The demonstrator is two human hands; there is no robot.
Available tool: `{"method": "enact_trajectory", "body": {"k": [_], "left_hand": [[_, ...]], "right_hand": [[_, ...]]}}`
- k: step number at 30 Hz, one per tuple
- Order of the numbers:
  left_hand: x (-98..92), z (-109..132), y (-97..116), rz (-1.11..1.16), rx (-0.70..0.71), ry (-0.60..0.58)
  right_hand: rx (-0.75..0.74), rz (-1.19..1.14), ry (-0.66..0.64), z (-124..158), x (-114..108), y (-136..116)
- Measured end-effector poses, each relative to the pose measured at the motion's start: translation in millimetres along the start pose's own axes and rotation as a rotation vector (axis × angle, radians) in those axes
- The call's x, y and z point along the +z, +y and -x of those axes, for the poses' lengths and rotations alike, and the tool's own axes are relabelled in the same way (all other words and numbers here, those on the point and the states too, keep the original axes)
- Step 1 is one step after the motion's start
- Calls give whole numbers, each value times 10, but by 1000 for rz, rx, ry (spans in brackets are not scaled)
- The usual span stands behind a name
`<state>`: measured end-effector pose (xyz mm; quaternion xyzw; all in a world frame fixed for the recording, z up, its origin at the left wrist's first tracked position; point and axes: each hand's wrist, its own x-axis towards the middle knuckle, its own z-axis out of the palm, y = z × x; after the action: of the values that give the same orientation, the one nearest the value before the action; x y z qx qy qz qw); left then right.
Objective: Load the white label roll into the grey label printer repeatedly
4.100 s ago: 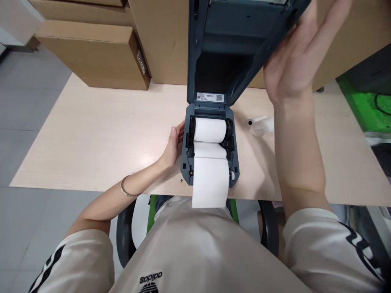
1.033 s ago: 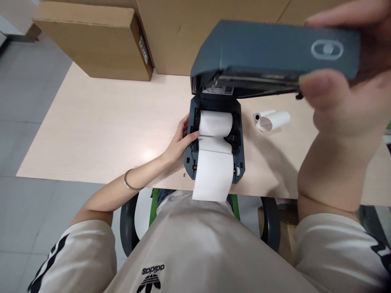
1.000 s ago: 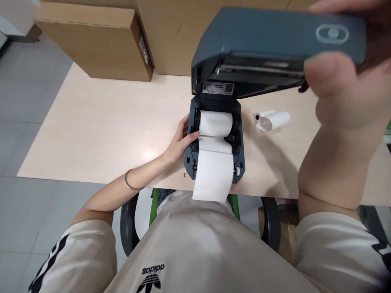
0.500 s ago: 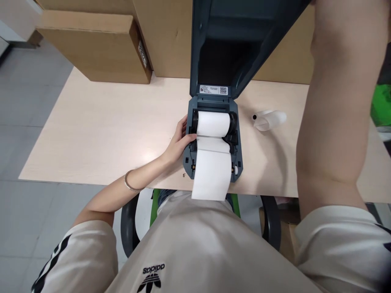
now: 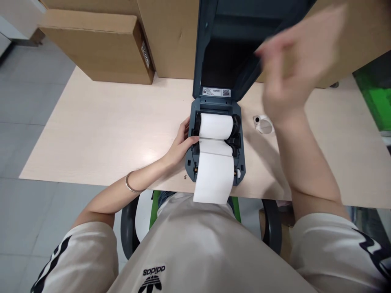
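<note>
A dark blue-grey label printer stands at the table's near edge with its lid raised upright. Inside sits a white paper roll, and its paper strip hangs out over the front edge. My left hand rests against the printer's left side, its thumb at the left end of the roll and the other fingers curled on the casing. My right hand is in the air in front of the raised lid, blurred by motion, fingers spread, holding nothing that I can see.
A small white paper roll lies on the light wooden table right of the printer, partly behind my right arm. Cardboard boxes line the table's back. Something green sits at the far right. A chair is under me.
One second ago my right hand gripped the lid and held it partly lowered. The lid has swung back upright, and my right hand has let go and come down. The left hand stayed.
</note>
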<state>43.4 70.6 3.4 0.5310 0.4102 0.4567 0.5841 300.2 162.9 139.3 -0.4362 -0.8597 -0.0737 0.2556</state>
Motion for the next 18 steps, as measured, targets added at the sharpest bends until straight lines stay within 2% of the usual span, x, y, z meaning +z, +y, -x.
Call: {"method": "enact_trajectory", "body": {"k": [2, 4, 6, 8, 14, 18], "left_hand": [[6, 6, 12, -3, 3, -3], [12, 12, 32, -8, 7, -6], [14, 13, 49, -17, 10, -7], [10, 7, 57, -38, 6, -5], [-24, -12, 43, -132, 4, -17], [-23, 5, 49, -135, 0, -22]], "right_hand": [[13, 17, -40, 206, 149, -182], [-61, -33, -202, 357, 284, -300], [-98, -64, -326, 443, 391, -355], [-85, -34, -381, 468, 460, -377], [-68, 61, -451, 379, 519, -443], [-71, 41, -368, 377, 490, -443]]}}
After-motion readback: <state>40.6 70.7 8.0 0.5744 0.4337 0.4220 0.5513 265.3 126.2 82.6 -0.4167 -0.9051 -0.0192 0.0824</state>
